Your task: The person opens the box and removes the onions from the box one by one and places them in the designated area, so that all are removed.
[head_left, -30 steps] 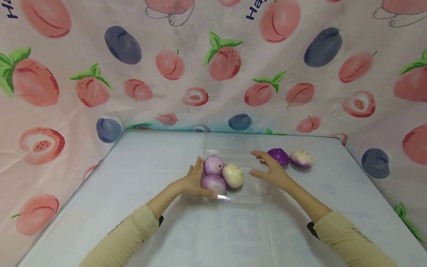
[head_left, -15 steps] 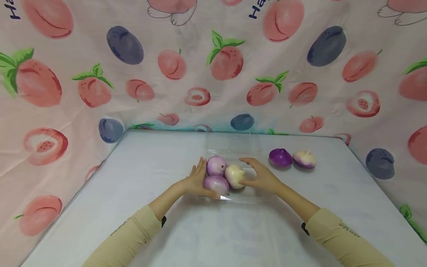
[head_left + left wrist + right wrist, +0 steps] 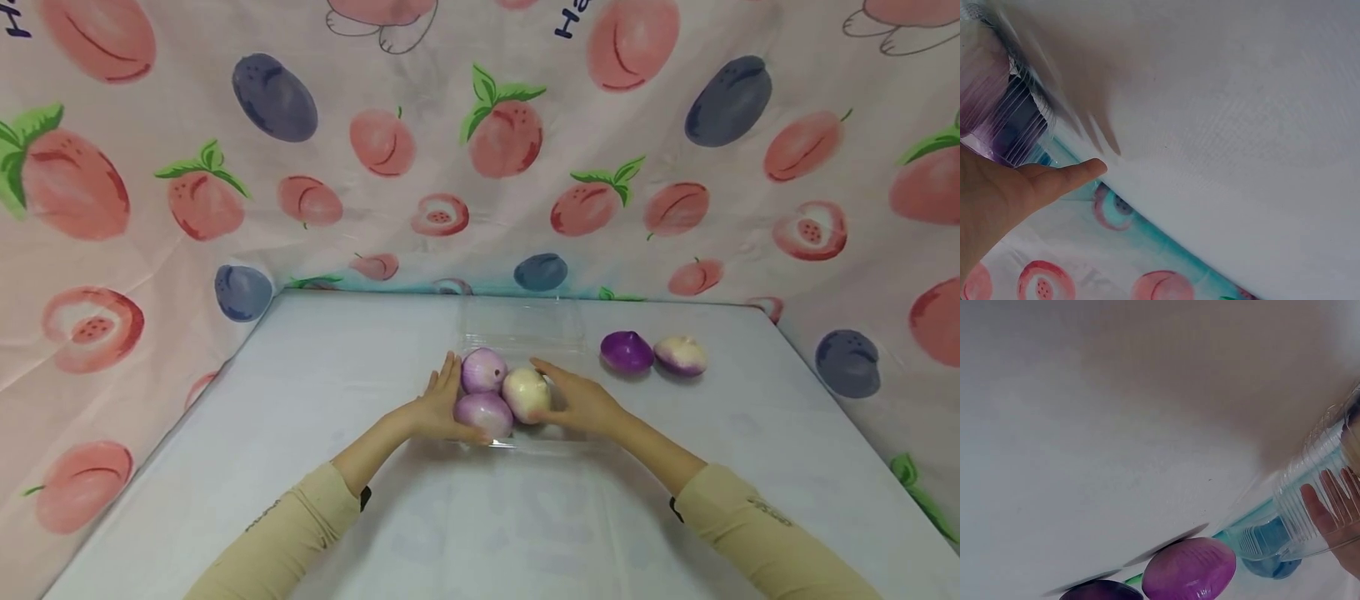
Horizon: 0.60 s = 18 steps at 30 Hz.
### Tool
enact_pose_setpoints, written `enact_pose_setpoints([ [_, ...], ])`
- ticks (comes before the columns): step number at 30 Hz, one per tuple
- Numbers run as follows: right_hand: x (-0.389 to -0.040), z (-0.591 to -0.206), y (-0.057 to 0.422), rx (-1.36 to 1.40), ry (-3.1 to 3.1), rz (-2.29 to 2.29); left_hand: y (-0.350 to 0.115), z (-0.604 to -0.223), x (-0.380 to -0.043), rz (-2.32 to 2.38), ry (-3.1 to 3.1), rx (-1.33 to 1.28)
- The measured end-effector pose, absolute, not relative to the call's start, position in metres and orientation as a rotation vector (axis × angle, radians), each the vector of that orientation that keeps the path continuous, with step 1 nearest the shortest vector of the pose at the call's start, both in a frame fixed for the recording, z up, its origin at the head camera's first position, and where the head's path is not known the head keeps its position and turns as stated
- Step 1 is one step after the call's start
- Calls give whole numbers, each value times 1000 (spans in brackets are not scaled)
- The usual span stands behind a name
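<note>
In the head view, a clear plastic clamshell box (image 3: 570, 444) holds two pale purple onions, the far one (image 3: 483, 372) and the near one (image 3: 483, 415), plus a white onion (image 3: 527, 395) to their right. My left hand (image 3: 435, 410) rests along the box's left side, fingers straight and thumb at the front rim. With its fingers on the far side and thumb on the near side, my right hand (image 3: 588, 404) holds the white onion inside the box. Through the clear wall, the right wrist view shows that hand's fingers (image 3: 1319, 509).
Right of the box, a dark purple onion (image 3: 627, 352) sits beside a white-and-purple onion (image 3: 680, 356) on the white-covered table (image 3: 360, 350). The box's clear lid (image 3: 517, 317) lies folded back towards the fruit-patterned cloth (image 3: 435, 167) behind the table.
My right hand has moved left, from over the box's right side to around the white onion. The left hand stays at the box's left side, and the onions have not visibly moved.
</note>
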State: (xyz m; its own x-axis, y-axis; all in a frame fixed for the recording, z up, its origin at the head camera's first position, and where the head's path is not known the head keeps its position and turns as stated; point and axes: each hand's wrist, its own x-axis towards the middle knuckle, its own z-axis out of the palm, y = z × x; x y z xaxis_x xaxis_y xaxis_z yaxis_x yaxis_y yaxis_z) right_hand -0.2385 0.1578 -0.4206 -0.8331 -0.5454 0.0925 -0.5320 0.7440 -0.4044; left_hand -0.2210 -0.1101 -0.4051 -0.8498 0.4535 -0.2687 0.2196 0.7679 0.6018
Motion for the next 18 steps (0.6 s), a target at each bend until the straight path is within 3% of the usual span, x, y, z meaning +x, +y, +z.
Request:
enact_pose_setpoints([
  [18,-237,-423,158,-869,2938,-826,-108,-404,-219,847,2553,513],
])
